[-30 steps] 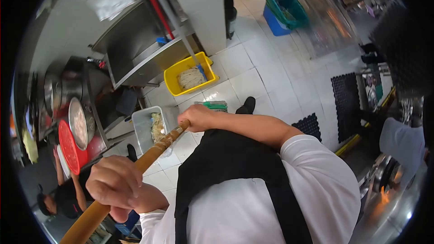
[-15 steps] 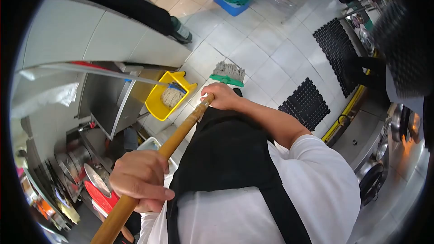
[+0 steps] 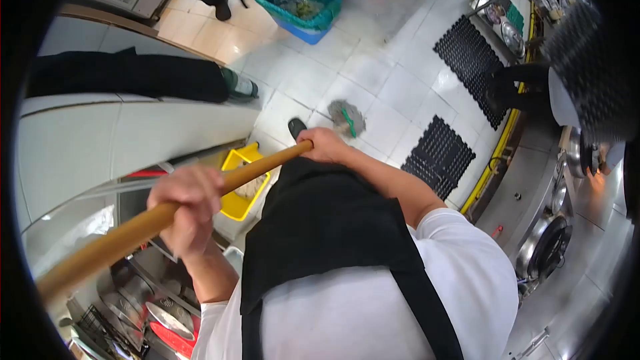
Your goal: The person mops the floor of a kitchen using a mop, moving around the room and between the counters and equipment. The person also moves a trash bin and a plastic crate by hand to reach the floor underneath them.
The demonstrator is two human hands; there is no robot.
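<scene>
My left hand (image 3: 187,207), slightly blurred, is closed round the upper part of a thick wooden pole (image 3: 267,163). Farther down the pole, my right hand (image 3: 325,145) grips it in front of the black apron. Beyond that hand, a grey mop head (image 3: 357,115) with a green clamp lies on the white tiles; the link between pole and mop is hidden. A dark shoe (image 3: 297,127) shows just left of the mop head. Below the pole stands a yellow bucket (image 3: 235,208) with pale mop strands inside, partly covered by the pole.
A blue bin (image 3: 308,35) with a green liner stands ahead. Black mats (image 3: 439,153) lie on the right, beside a yellow pipe (image 3: 481,190) and a steel counter. People in dark clothes are at upper left and right. A pale low wall (image 3: 73,153) runs along the left.
The pole has swung to a flatter slant, its upper end moving up and left with my left hand. The mop head has turned and spread. The view has shifted, showing more of a person at upper left.
</scene>
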